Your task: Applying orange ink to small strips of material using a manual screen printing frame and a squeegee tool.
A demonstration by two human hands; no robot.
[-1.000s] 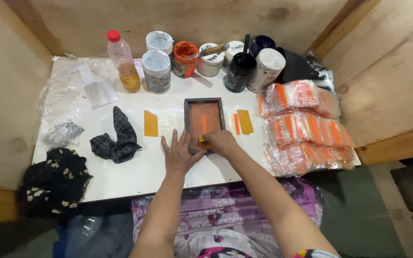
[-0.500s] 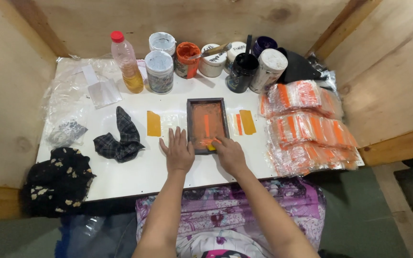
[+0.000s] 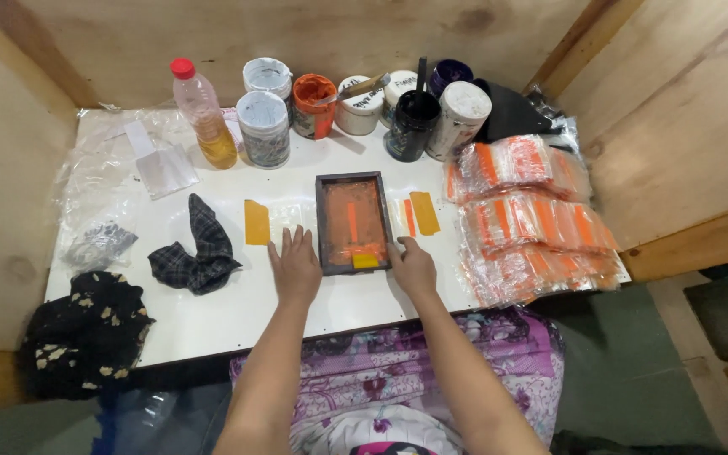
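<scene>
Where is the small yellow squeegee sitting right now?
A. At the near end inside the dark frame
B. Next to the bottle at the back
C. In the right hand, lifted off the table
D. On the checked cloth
A: the yellow squeegee lies inside the dark frame at its near end, with the left hand and right hand flat on the table either side.

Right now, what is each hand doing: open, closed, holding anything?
Left hand: open, flat on the white table, beside the small printing frame; holds nothing.
Right hand: loosely curled, fingertips at the frame's right edge; holds nothing.
</scene>
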